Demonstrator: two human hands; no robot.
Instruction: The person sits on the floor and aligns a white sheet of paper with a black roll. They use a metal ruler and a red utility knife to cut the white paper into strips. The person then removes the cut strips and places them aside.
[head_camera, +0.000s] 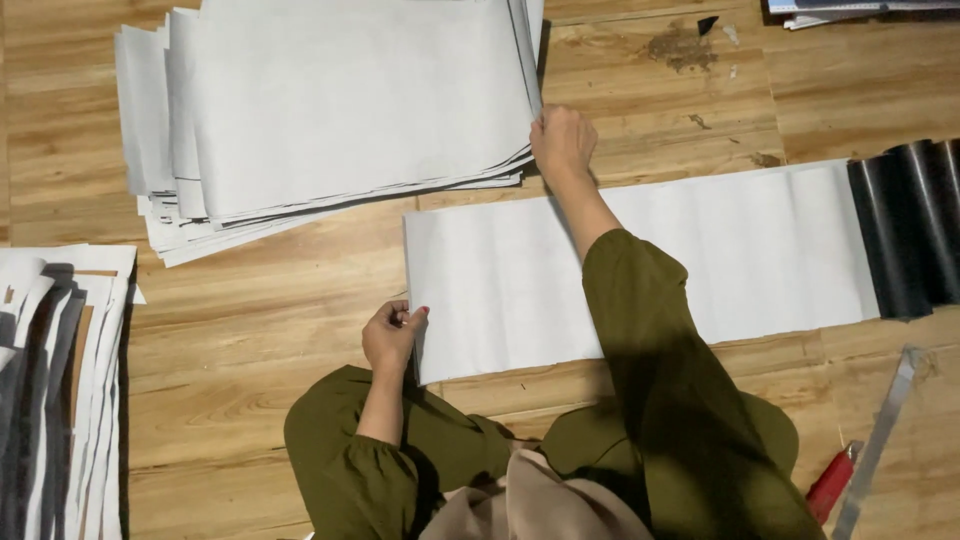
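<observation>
A long white sheet (760, 250) lies flat on the wooden floor in front of me, running off a dark roll (910, 225) at the right. My left hand (393, 335) pinches the sheet's near left edge. My right hand (562, 143) reaches forward, its fingers closed on the right edge of a big stack of white sheets (330, 110) at the upper left. Olive green sleeves cover both arms.
Another pile of white and grey sheets (60, 390) lies at the left edge. A metal ruler (885, 435) and a red-handled cutter (830, 485) rest at the lower right. More papers (850, 10) show at the top right. The wooden floor (250, 340) has stains.
</observation>
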